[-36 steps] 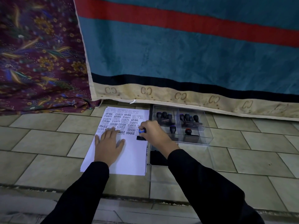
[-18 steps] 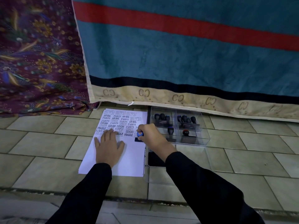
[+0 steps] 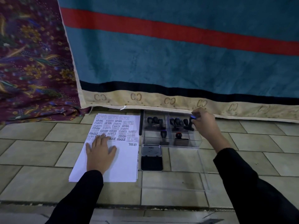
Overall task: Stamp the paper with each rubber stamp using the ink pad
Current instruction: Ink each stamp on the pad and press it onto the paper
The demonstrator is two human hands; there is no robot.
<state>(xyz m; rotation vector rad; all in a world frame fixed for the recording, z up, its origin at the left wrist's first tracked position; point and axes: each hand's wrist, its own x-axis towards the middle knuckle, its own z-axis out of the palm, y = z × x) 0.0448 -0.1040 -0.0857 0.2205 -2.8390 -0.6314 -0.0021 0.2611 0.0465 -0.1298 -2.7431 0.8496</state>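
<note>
Tiled floor (image 3: 40, 151) in pale green squares serves as the work surface. Behind it, from 10 to 2 o'clock, hangs a blue cloth (image 3: 178, 62) with a red stripe, and a purple patterned cloth (image 3: 32, 62) fills the 10 o'clock corner.

The paper (image 3: 123, 162) lies left of centre with its long axis running 12 to 6 o'clock. Its far half is crowded with printed words and its near half is blank. The left hand (image 3: 100, 152) rests flat on the sheet with fingers spread straight, pinning it and holding nothing.

At 3 o'clock of the paper, just beside its edge, sits the ink pad (image 3: 151, 160). It is open, with the lid hinged back toward 12 o'clock, so its long axis runs parallel to the sheet. A clear box (image 3: 199, 143) stands directly beyond the pad and holds the other stamps (image 3: 155, 122) upright in compartments.

The right hand (image 3: 204, 125) reaches to the far right compartment, its fingers curled round the knob of a blue-topped stamp (image 3: 190, 125) that stands upright among its neighbours. Whether the stamp's base rests on the box floor cannot be told.

The key relation is that the pad lies at about 8 o'clock of the right hand, across the near compartments, and the blank paper lies further along the same line. The pad sits between the two hands. Since the left hand is occupied with pinning the sheet, any stamp would probably travel with the right hand, down and left to the pad and then on to the paper.
</note>
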